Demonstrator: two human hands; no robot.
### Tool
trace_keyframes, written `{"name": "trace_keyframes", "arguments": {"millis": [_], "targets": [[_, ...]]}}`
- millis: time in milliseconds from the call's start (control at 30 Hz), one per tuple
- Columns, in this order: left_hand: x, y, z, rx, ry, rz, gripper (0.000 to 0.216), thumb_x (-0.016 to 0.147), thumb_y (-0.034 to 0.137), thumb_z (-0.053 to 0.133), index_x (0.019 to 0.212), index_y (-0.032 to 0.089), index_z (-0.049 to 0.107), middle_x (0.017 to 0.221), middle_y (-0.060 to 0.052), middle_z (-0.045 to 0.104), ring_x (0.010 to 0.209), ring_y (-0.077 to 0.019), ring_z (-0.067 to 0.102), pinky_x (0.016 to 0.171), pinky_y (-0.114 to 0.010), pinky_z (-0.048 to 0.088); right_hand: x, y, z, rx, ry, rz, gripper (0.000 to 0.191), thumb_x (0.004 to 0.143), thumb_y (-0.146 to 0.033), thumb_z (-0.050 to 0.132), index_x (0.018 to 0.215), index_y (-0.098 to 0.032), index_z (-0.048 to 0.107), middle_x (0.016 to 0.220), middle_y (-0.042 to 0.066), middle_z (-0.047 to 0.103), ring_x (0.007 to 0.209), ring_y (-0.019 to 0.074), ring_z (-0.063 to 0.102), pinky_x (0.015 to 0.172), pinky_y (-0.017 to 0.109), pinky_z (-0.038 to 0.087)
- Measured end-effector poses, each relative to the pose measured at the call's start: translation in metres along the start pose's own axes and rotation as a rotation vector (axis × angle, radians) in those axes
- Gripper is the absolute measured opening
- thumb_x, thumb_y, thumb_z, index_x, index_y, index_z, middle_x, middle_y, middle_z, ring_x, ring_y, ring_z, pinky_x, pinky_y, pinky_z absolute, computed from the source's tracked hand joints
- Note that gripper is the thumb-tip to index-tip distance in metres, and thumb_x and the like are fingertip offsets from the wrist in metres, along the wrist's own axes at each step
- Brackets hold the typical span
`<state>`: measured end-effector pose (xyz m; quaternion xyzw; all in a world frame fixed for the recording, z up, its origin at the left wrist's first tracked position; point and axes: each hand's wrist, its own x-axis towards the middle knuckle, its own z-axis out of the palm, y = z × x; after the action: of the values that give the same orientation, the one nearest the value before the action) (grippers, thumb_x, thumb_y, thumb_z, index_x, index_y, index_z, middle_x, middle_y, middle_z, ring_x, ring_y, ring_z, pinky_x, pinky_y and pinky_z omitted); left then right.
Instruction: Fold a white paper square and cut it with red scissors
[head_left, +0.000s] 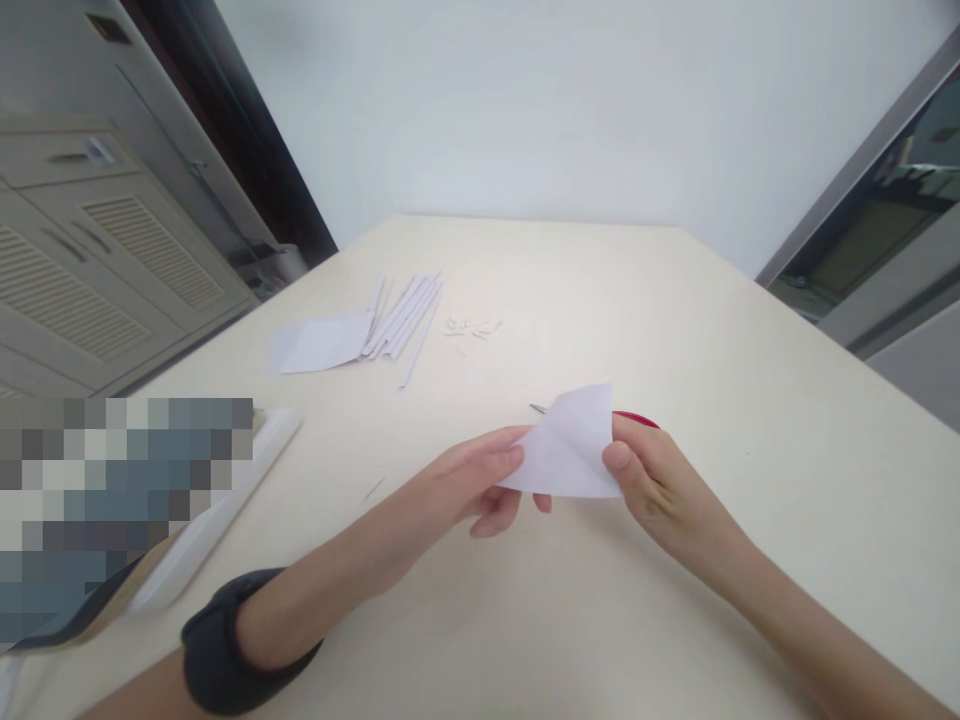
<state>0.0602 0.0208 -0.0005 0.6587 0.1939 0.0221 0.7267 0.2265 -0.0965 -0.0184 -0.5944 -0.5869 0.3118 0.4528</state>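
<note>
White paper (pixel 574 445), a small bent sheet, was held up between two bare hands, apparently just above the pale surface (pixel 750 400), and everything else I saw lay around that sheet. At its left end the left hand (pixel 487 475) had a light hold, thumb lying on the near face, other fingers underneath and slightly spread, one tip peeking out below the bottom edge. At its right edge the right hand (pixel 652 470) pinched more tightly, thumb in front and the curled forefinger behind. Neither hand was nearer; both touched it. Its long axis seemed to run from hand to hand, though the bend made that hard to judge; one corner pointed up and away from the person, beside the right thumb, and the upper edge sloped down toward the left fingers. Behind the sheet were what looked like scissors, a metal tip showing to its left and a red handle (pixel 638 417) to its right. Beyond it and leftward lay narrow paper strips (pixel 411 318), with tiny scraps (pixel 472 327) closer to it.
</note>
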Motion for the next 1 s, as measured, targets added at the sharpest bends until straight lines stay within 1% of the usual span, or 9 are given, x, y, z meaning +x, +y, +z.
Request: {"name": "trace_keyframes", "arguments": {"millis": [67, 167, 267, 333, 467, 567, 700, 800, 1000], "targets": [[0.001, -0.002, 0.000, 0.064, 0.084, 0.017, 0.033, 0.098, 0.042, 0.036, 0.089, 0.019, 0.059, 0.074, 0.001, 0.055, 0.054, -0.0114, 0.033, 0.061, -0.029, 0.030, 0.001, -0.003, 0.002, -0.020, 0.007, 0.078, 0.037, 0.099, -0.043, 0.041, 0.086, -0.019, 0.067, 0.076, 0.003, 0.068, 0.069, 0.0185, 0.056, 0.063, 0.027, 0.041], [0.002, -0.007, -0.002, 0.152, 0.171, -0.006, 0.038, 0.097, 0.046, 0.037, 0.076, 0.020, 0.054, 0.064, 0.003, 0.049, 0.060, -0.0151, 0.042, 0.064, -0.029, 0.035, 0.003, -0.007, 0.003, -0.086, 0.080, 0.226, 0.025, 0.095, -0.033, 0.047, 0.085, -0.019, 0.065, 0.080, 0.005, 0.067, 0.072, 0.0204, 0.059, 0.064, 0.029, 0.045], [0.002, -0.011, -0.003, 0.193, 0.229, -0.046, 0.046, 0.094, 0.052, 0.040, 0.065, 0.019, 0.053, 0.066, 0.000, 0.053, 0.066, -0.0174, 0.049, 0.070, -0.030, 0.040, 0.005, -0.006, 0.003, -0.045, 0.107, 0.288, 0.019, 0.092, -0.031, 0.050, 0.089, -0.019, 0.064, 0.082, 0.005, 0.066, 0.074, 0.0216, 0.061, 0.067, 0.032, 0.048], [0.002, -0.012, -0.003, 0.175, 0.261, -0.111, 0.048, 0.091, 0.056, 0.043, 0.063, 0.019, 0.056, 0.068, -0.001, 0.057, 0.069, -0.0188, 0.054, 0.070, -0.030, 0.042, 0.004, -0.004, 0.003, 0.028, 0.114, 0.323, 0.017, 0.089, -0.031, 0.054, 0.094, -0.019, 0.065, 0.086, 0.005, 0.067, 0.076, 0.0227, 0.062, 0.067, 0.034, 0.050], [0.000, -0.008, 0.001, 0.020, 0.276, -0.230, 0.044, 0.087, 0.059, 0.050, 0.077, 0.019, 0.065, 0.076, -0.003, 0.068, 0.077, -0.0244, 0.065, 0.068, -0.032, 0.047, 0.003, 0.000, 0.005, 0.208, 0.126, 0.374, 0.024, 0.084, -0.029, 0.061, 0.106, -0.021, 0.064, 0.099, 0.006, 0.068, 0.086, 0.0257, 0.065, 0.070, 0.037, 0.053], [0.000, -0.007, 0.002, -0.027, 0.317, -0.218, 0.040, 0.086, 0.056, 0.055, 0.092, 0.019, 0.069, 0.087, -0.005, 0.073, 0.083, -0.0270, 0.068, 0.071, -0.033, 0.050, 0.002, -0.002, 0.006, 0.305, 0.106, 0.414, 0.026, 0.083, -0.026, 0.063, 0.109, -0.022, 0.063, 0.107, 0.007, 0.069, 0.091, 0.0267, 0.066, 0.076, 0.041, 0.054], [0.002, -0.012, 0.001, -0.123, 0.349, -0.147, 0.031, 0.088, 0.043, 0.060, 0.111, 0.023, 0.067, 0.103, -0.004, 0.075, 0.088, -0.0253, 0.069, 0.078, -0.033, 0.052, -0.002, -0.009, 0.007, 0.338, 0.075, 0.463, 0.023, 0.083, -0.023, 0.065, 0.106, -0.022, 0.062, 0.113, 0.006, 0.069, 0.102, 0.0274, 0.065, 0.089, 0.045, 0.053], [0.001, -0.013, 0.000, -0.154, 0.380, -0.085, 0.030, 0.088, 0.037, 0.061, 0.114, 0.022, 0.067, 0.106, -0.004, 0.075, 0.091, -0.0245, 0.069, 0.077, -0.031, 0.052, -0.003, -0.011, 0.008, 0.340, 0.050, 0.468, 0.025, 0.084, -0.023, 0.065, 0.109, -0.021, 0.061, 0.114, 0.006, 0.069, 0.103, 0.0273, 0.066, 0.088, 0.045, 0.054], [-0.002, -0.008, 0.001, -0.287, 0.341, -0.157, 0.029, 0.087, 0.031, 0.064, 0.113, 0.020, 0.070, 0.108, -0.006, 0.076, 0.094, -0.0239, 0.070, 0.079, -0.029, 0.054, 0.000, -0.004, 0.007, 0.397, 0.086, 0.422, 0.029, 0.083, -0.019, 0.064, 0.112, -0.021, 0.063, 0.114, 0.008, 0.069, 0.096, 0.0264, 0.068, 0.080, 0.042, 0.057]]}}
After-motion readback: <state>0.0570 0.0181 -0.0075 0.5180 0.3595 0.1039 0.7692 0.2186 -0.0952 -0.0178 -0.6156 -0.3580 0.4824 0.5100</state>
